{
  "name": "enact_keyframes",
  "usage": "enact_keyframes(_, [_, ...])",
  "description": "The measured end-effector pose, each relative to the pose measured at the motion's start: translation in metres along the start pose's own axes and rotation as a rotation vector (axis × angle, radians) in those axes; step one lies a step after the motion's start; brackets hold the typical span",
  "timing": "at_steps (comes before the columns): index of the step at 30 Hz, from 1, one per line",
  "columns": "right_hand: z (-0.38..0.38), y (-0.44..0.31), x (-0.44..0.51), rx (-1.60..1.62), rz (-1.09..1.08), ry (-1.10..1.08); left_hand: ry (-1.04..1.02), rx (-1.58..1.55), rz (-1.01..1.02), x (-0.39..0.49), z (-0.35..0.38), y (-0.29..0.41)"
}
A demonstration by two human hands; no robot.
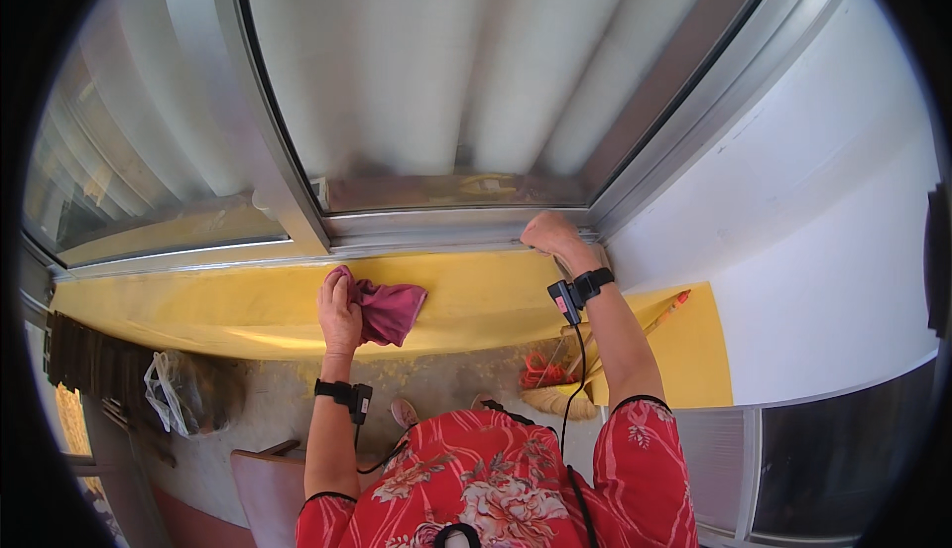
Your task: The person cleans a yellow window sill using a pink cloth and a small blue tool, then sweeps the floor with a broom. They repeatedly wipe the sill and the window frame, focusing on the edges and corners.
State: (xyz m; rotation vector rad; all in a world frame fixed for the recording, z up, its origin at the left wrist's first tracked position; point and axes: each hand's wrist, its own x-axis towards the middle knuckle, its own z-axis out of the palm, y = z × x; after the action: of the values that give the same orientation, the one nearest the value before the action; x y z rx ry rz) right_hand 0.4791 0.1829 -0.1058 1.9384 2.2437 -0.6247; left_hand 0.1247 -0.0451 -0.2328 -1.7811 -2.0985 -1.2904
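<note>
My left hand (340, 319) grips a maroon cloth (387, 311) in front of the yellow-painted wall (461, 280) below the window. The cloth hangs out to the right of my fingers. My right hand (556, 239) is at the lower aluminium window track (424, 235), close to its right corner. Its fingers are curled, and whether they hold anything is hidden. Above the track stands a sliding window pane (446, 102) with pale curtains behind the glass. A black strap with a small device sits on each wrist.
Beneath my right arm a straw broom (558, 401) and red cord (541, 371) are by the wall. A clear plastic bag (182, 395) sits on the concrete floor to the left. Near my left elbow is a chair or stool (268, 492). A white wall (803, 198) bounds the right side.
</note>
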Motion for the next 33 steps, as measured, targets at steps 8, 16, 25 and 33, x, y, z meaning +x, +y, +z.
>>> enact_keyframes(8, [-0.025,0.081,-0.024,0.216,0.133,0.109,0.014,-0.007,0.001,-0.002,0.005,-0.007])
enact_keyframes(16, [-0.003,0.103,-0.017,0.196,0.082,0.227,0.019,0.000,0.031,-0.001,0.004,-0.006])
enact_keyframes(25, [-0.012,0.092,-0.027,0.286,0.095,0.183,0.039,0.005,0.058,0.000,0.003,-0.005])
enact_keyframes(33, [-0.014,0.078,-0.017,0.224,0.055,0.115,0.035,0.004,0.045,-0.001,0.002,-0.003])
